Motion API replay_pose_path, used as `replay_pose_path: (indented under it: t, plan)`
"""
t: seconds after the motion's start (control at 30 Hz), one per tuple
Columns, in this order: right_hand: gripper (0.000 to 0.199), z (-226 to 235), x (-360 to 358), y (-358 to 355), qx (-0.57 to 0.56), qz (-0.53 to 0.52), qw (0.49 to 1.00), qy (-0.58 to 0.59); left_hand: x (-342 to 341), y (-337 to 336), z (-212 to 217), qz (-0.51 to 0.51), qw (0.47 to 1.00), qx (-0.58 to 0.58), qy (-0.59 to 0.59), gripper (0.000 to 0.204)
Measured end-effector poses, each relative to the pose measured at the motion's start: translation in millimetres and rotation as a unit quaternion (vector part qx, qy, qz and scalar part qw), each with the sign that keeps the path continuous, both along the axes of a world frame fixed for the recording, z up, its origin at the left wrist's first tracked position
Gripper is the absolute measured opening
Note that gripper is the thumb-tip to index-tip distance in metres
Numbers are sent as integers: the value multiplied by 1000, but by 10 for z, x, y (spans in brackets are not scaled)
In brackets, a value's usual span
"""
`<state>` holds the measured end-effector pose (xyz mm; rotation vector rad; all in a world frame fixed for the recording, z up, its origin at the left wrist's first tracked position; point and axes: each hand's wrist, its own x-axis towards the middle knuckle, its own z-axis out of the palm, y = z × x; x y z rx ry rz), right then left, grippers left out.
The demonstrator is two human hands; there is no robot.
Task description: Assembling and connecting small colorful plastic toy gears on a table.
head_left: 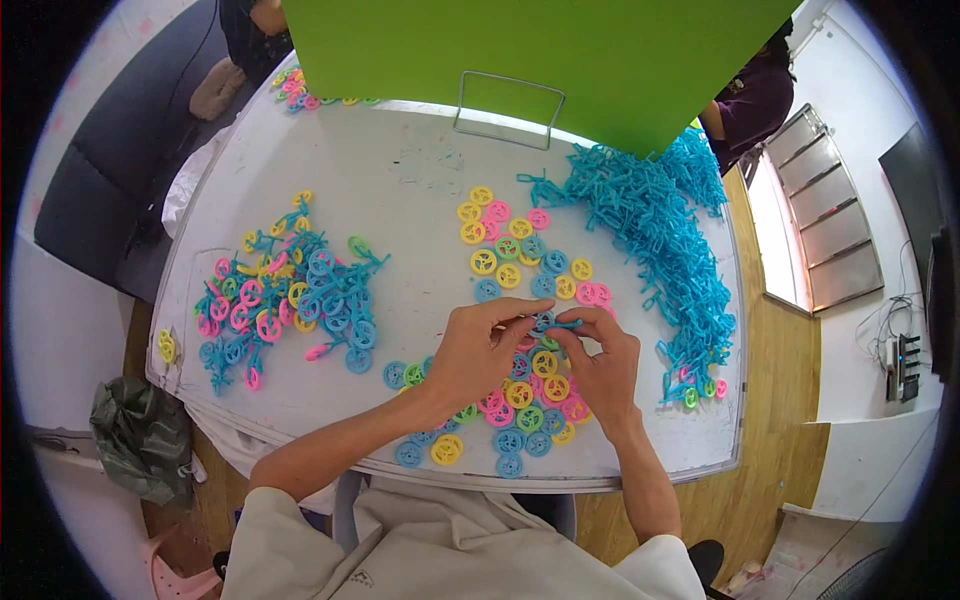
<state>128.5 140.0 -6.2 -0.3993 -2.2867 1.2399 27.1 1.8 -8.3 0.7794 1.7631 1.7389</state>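
Over the middle of the table, my left hand [478, 345] pinches a small blue plastic wheel [542, 321]. Close against it, my right hand [603, 362] is closed on a blue plastic stem [569, 324]. The two pieces meet between my fingertips; whether they are joined I cannot tell. Under and around my hands lie many loose spoked wheels in yellow [446, 449], blue, pink and green. To the right spreads a large heap of blue stems [640, 215]. At the left is a pile of stems with wheels on them [300, 290].
A green panel [540, 60] with a wire handle [508, 110] rises at the table's far side. People sit beyond it, one in a dark sleeve [755, 105] at the right. A green plastic bag [140, 440] hangs off the left of the white table [420, 215].
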Motion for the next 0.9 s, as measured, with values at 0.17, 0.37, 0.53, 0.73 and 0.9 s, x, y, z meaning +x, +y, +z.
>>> replay_pose_path:
  t: [0.17,0.37,0.53,0.73,0.9]
  plan:
    - [14,-33,6,-34,-101,-15,995,-20,16,6,18,1,1000,8,-18,29]
    - [17,-13,-11,-96,-143,-35,989,-33,11,-25,91,-7,999,-33,1,28]
    - [16,16,-21,-146,-55,-50,997,-21,0,-37,69,2,995,-70,72,26]
    - [19,23,15,-36,-33,-3,999,-31,-43,3,21,-7,997,42,-61,26]
    - [28,180,30,70,-391,145,908,-28,-210,-29,92,-65,977,29,-203,25]
